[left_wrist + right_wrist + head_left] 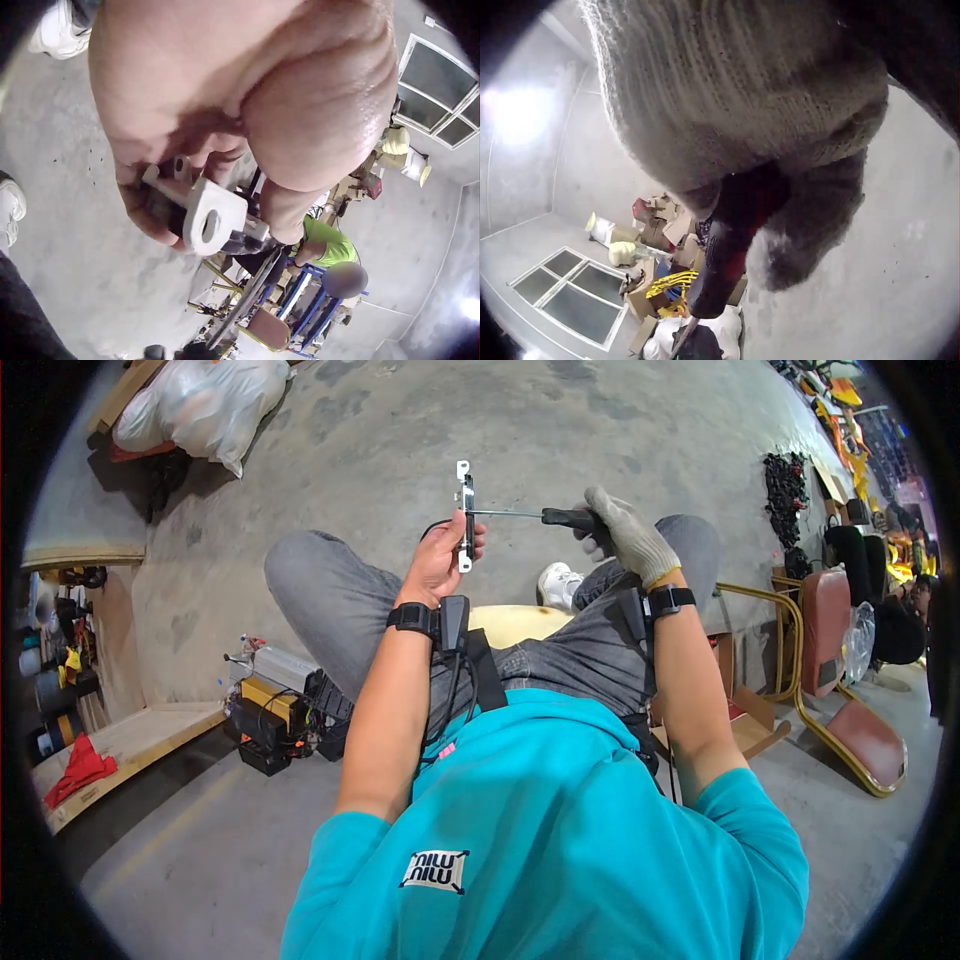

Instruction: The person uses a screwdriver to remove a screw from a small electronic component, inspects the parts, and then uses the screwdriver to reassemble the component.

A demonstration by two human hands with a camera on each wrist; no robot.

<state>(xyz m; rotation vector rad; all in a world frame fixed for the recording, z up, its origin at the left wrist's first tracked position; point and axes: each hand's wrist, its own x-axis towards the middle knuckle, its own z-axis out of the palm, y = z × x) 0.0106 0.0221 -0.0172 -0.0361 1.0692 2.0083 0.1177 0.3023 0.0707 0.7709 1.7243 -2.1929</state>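
My bare left hand (437,565) grips a narrow metal bracket (464,472) with a dark middle and light, holed end tabs. In the left wrist view one white end tab (214,217) with an oval hole juts out between fingers and thumb. My right hand (628,535), in a knitted glove, holds a screwdriver by its black handle (567,517). The screwdriver's thin shaft (508,513) points left, its tip right at the bracket's side. From the right wrist the black and red handle (724,247) shows beneath the curled gloved fingers; the tip is out of that view.
A battery-like box with wires (275,695) stands on the floor at left, beside a wooden ledge (150,745) with a red cloth (80,770). White plastic bags (205,410) lie at the far left. A tipped chair (865,740) and open carton (750,725) are at right.
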